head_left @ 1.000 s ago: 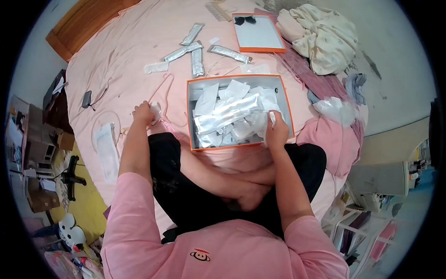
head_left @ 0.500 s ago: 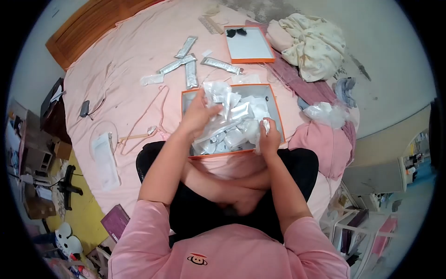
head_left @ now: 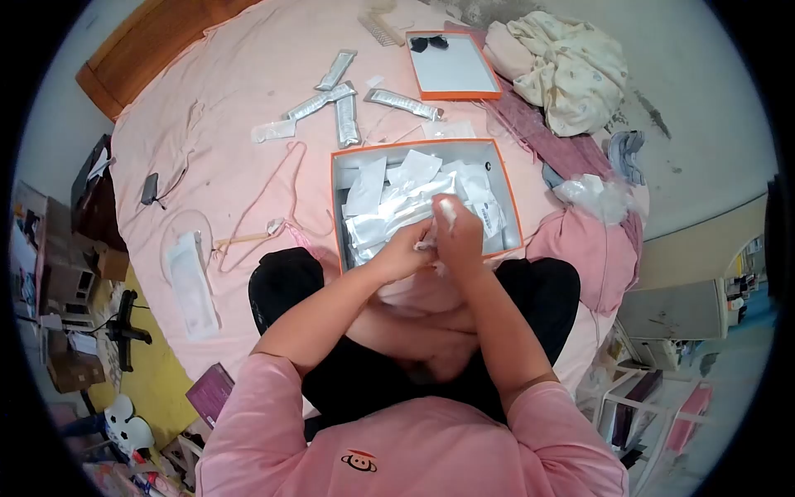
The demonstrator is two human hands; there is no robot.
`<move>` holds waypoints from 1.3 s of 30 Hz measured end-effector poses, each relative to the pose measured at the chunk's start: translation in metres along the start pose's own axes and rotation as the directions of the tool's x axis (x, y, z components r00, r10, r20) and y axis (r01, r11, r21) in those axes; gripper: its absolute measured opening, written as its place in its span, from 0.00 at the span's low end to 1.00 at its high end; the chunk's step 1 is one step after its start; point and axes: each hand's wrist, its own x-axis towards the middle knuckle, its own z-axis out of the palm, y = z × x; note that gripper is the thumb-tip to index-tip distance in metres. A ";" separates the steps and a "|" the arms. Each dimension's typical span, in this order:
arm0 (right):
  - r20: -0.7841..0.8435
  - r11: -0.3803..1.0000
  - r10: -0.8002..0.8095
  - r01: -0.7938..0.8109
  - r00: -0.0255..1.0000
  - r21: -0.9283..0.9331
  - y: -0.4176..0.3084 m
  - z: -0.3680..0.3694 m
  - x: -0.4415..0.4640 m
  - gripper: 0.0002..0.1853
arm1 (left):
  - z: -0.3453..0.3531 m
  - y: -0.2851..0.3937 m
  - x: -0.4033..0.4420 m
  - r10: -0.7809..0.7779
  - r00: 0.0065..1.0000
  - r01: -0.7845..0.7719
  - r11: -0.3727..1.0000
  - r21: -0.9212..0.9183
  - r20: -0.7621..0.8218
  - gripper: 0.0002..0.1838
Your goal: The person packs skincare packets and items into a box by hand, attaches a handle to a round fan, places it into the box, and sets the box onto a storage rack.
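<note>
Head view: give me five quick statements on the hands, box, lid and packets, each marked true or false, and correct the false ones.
1. The left hand and right hand are close together at the near side of the box. True.
2. The box is empty. False: it holds white and silver packets.
3. The right hand holds a white scrap. True.
4. The loose silver packets beyond the box lie in the lid. False: the loose silver packets lie on the bed, left of the lid.
5. A black item lies in the lid. True.
</note>
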 end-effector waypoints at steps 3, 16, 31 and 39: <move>-0.108 0.978 0.203 -0.196 0.973 0.072 0.025 -0.004 0.016 0.12 | 0.004 0.000 0.002 -0.075 0.994 0.091 0.973 -0.212 0.082 0.22; -0.220 0.918 -0.332 0.368 0.917 0.148 -0.025 -0.003 -0.023 0.14 | -0.002 0.042 -0.001 -0.496 0.868 0.367 0.601 -0.710 0.029 0.21; 0.016 0.931 -0.116 0.103 0.993 0.350 -0.027 0.010 0.002 0.12 | -0.006 0.053 -0.004 -0.484 0.864 0.493 0.762 -0.420 0.137 0.17; 0.010 0.940 0.176 -0.171 0.984 0.296 0.025 -0.005 0.020 0.13 | -0.014 0.035 0.003 -0.284 0.959 0.247 0.847 -0.471 -0.007 0.11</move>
